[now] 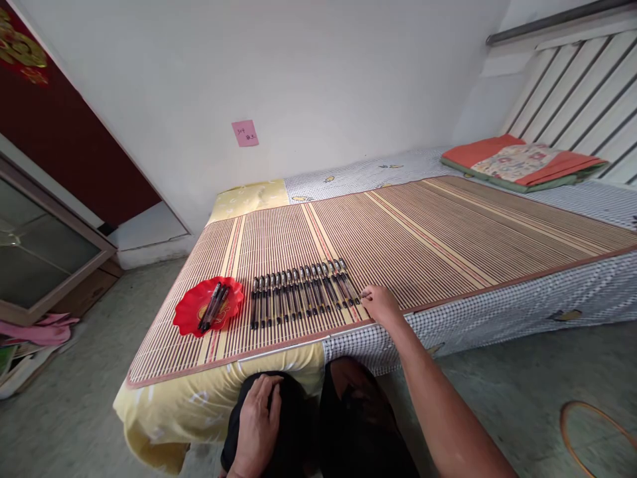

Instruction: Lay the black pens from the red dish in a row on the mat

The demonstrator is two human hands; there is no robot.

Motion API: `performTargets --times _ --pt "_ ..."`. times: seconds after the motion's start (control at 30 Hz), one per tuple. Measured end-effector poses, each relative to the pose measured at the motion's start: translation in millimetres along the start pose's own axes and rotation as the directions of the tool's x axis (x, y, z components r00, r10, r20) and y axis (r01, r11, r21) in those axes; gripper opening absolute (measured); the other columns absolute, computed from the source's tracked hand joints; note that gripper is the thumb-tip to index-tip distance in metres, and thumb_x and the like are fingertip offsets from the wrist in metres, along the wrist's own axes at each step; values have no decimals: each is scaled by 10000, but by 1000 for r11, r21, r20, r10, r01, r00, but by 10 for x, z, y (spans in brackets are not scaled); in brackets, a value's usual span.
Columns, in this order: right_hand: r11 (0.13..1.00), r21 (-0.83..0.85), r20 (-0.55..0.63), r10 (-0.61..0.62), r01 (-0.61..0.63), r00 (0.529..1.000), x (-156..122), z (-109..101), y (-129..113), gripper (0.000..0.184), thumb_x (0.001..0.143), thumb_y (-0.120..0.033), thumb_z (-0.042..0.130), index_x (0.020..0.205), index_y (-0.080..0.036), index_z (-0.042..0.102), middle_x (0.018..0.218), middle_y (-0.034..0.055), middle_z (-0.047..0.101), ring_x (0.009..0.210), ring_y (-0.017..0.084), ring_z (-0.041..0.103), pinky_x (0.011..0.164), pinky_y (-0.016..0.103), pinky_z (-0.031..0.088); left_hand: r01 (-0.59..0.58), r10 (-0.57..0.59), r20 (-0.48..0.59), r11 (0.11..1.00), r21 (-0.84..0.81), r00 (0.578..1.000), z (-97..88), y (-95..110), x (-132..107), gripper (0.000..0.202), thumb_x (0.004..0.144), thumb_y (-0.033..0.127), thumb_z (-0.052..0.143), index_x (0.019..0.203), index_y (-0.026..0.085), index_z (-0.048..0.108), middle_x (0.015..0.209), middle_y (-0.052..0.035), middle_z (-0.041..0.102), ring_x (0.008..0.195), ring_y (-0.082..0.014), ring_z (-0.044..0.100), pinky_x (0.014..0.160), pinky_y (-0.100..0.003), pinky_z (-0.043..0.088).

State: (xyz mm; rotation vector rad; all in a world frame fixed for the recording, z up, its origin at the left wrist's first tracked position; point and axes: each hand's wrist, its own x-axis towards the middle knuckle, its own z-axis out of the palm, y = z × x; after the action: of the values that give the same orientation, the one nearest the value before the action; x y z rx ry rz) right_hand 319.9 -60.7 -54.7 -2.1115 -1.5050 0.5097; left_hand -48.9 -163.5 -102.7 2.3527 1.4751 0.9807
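My right hand [381, 305] is at the right end of a row of black-capped gel pens [298, 292] laid side by side on a striped bamboo mat [398, 226]. Its thumb and fingers are closed together beside the lower end of the last pen [350, 287]; whether they grip anything is hidden. The pens at that end lean more than those on the left. Over my left knee lies my left hand [259, 411], fingers stretched out and holding nothing. A red scalloped plate [184, 309] left of the row holds several more pens [213, 307].
The mat covers a bed with a yellow sheet [219, 392] and a checkered one [478, 318]. Folded orange bedding [527, 162] lies at the far right by a white slatted headboard [582, 86]. A pink note [245, 133] is on the wall. A hoop [565, 425] is on the floor.
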Motion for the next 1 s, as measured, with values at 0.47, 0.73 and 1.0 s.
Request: performTargets --times 0.47,0.73,1.0 --pt "1000 8 0 4 -4 1000 -2 5 3 160 844 -127 616 917 -168 752 854 59 768 821 179 671 647 240 376 17 -17 2 1000 4 1000 -6 7 11 226 1005 256 470 1048 226 690 942 -67 717 897 -234 702 814 -368 589" --pt "1000 24 -15 14 -14 1000 -38 -30 -29 124 902 -209 622 927 -159 732 920 86 768 864 197 676 673 255 395 23 -23 0 1000 -2 1000 -4 21 19 232 1005 259 467 1049 230 693 946 -71 719 900 -240 703 812 -375 593" --pt "992 124 -123 53 -37 991 -98 -56 -67 171 905 -275 618 1001 -155 694 1005 122 752 928 226 682 751 280 452 17 -17 -16 1000 0 1000 3 8 11 210 996 248 482 1035 234 688 947 -60 719 899 -239 704 809 -373 590"
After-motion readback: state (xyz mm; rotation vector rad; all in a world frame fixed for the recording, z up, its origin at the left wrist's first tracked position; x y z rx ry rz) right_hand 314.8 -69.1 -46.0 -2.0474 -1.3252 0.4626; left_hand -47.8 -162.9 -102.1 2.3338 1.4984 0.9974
